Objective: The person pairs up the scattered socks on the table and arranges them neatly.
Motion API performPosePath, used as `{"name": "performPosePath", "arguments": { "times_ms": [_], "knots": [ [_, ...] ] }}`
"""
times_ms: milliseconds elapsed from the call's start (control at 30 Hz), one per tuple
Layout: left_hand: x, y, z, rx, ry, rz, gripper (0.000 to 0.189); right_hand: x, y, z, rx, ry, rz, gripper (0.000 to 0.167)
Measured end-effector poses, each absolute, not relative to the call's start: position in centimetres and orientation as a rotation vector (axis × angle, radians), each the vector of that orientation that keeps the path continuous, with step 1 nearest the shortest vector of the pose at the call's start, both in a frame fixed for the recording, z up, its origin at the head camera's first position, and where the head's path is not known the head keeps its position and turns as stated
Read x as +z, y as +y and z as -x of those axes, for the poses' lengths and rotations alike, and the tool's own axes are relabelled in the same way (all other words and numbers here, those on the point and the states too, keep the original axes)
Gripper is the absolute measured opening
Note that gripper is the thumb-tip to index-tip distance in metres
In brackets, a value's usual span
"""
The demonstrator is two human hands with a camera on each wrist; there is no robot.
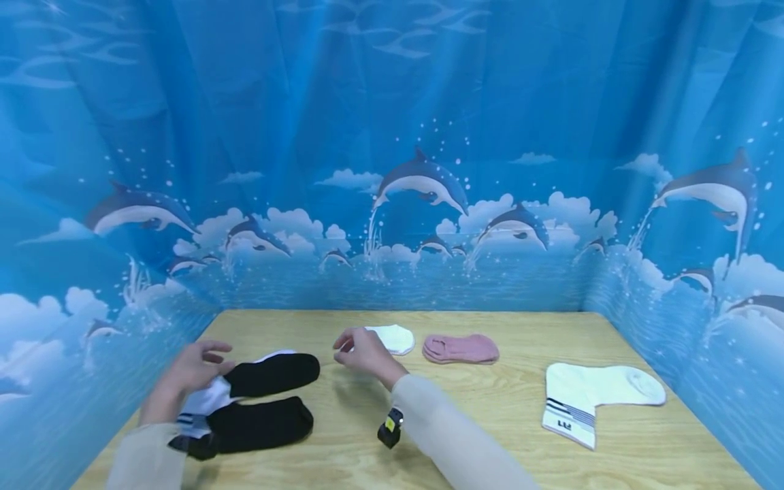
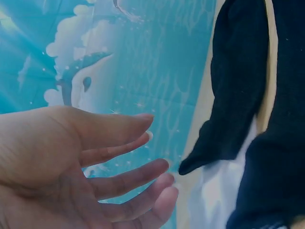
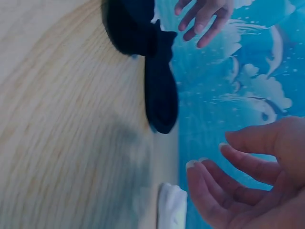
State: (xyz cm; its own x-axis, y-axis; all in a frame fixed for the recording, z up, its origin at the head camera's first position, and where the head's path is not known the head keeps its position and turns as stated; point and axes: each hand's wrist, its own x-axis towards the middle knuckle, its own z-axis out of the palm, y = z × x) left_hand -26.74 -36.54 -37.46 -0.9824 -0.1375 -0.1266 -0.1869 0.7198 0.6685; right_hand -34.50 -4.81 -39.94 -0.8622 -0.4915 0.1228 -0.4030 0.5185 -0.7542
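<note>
My left hand (image 1: 192, 371) hovers over the left side of the table with its fingers loosely bent and nothing in them. Below and beside it lie two black socks (image 1: 272, 376), side by side, their toes pointing right. A white sock with striped cuff (image 1: 211, 401) shows partly beneath them, the rest hidden. My right hand (image 1: 367, 355) is raised near the middle, holding nothing, with thumb and fingers apart in the right wrist view. It partly covers a small white sock (image 1: 396, 339) behind it.
A folded pink sock (image 1: 462, 349) lies right of the small white one. Farther right, a white sock with dark stripes (image 1: 578, 398) lies flat. A blue dolphin-print curtain (image 1: 392, 122) encloses the wooden table (image 1: 490, 422) at the back and sides.
</note>
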Motion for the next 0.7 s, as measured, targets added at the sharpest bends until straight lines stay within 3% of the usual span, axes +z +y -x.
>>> {"name": "performPosePath", "arguments": {
  "times_ms": [433,700],
  "knots": [
    [-38.8,-37.1,27.1,1.081,2.881,0.255,0.050,-42.4,-8.5,36.0,-1.246,2.563,0.688,0.017],
    [-38.6,-36.6,26.6,1.005,2.880,0.335,0.055,-42.6,-9.4,35.7,-1.327,2.391,0.656,0.036]
  ]
}}
